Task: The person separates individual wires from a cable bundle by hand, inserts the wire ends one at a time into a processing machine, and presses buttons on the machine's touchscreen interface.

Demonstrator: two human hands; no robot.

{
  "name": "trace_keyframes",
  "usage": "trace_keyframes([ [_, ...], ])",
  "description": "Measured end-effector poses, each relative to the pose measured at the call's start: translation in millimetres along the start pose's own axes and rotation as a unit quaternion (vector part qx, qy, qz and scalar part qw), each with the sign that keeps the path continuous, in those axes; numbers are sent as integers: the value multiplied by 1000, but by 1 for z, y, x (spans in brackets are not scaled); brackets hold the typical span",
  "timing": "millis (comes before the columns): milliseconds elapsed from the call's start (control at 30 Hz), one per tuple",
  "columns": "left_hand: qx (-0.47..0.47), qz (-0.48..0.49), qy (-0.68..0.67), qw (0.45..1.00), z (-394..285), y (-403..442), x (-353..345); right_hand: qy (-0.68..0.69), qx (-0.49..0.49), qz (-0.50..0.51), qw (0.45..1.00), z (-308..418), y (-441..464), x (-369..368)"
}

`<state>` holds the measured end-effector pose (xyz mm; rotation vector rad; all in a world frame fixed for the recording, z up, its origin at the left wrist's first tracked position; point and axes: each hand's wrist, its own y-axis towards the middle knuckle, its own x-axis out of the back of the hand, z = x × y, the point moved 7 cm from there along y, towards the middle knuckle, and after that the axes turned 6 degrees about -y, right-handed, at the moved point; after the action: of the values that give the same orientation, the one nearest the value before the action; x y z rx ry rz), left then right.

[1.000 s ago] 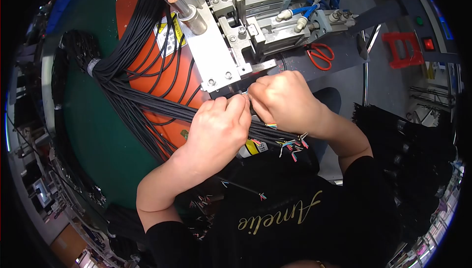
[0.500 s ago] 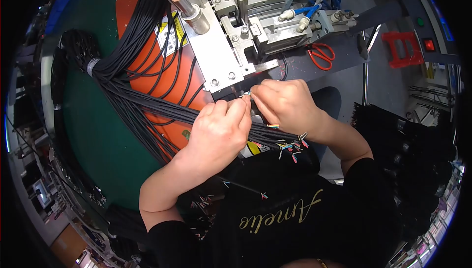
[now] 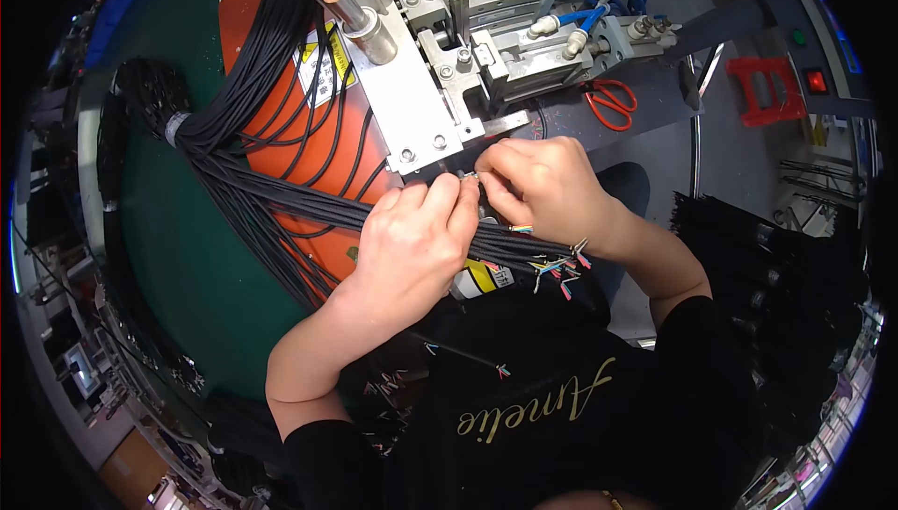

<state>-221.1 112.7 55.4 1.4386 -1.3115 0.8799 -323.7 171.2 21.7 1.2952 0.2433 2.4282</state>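
My left hand point(image 3: 416, 229) is closed in a pinch at the front of the machine, on a black cable whose body is mostly hidden by the fingers. Small pale wire ends point(image 3: 470, 176) show at its fingertips. My right hand point(image 3: 547, 187) faces it, thumb and forefinger pinched on those wire ends. Beneath both hands runs a bundle of black cables point(image 3: 327, 211), with stripped, coloured wire ends point(image 3: 557, 269) fanning out below my right wrist. Just beyond the fingertips is the metal plate point(image 3: 402, 117) of the machine.
Pneumatic cylinders point(image 3: 533, 66) with blue hoses sit behind the plate. Red-handled scissors point(image 3: 611, 105) lie to the right. An orange surface point(image 3: 271, 127) and a green mat point(image 3: 187, 220) are at left. More black cables point(image 3: 758, 295) hang at right; one short cable point(image 3: 468, 357) lies on my lap.
My right hand has shifted slightly up, and its fingers are a little more curled. My left hand has moved slightly left. Loose wire ends below have shifted a little.
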Motion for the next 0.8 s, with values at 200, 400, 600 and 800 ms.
trace_keyframes([
  [200, -18, -13, -6, 1000, 3, -5, -2, -9, 12, -95, 995, 2, -11, -5],
  [400, -28, 2, 21, 999, 1, -5, -3, -33, 27, -100, 994, 9, -9, -4],
  [600, 27, -23, -40, 999, 9, -6, 1, 21, -35, 5, 999, -6, 0, -2],
  [800, 80, -116, -73, 987, 30, -39, 12, 275, -170, 35, 946, -26, -11, -24],
])
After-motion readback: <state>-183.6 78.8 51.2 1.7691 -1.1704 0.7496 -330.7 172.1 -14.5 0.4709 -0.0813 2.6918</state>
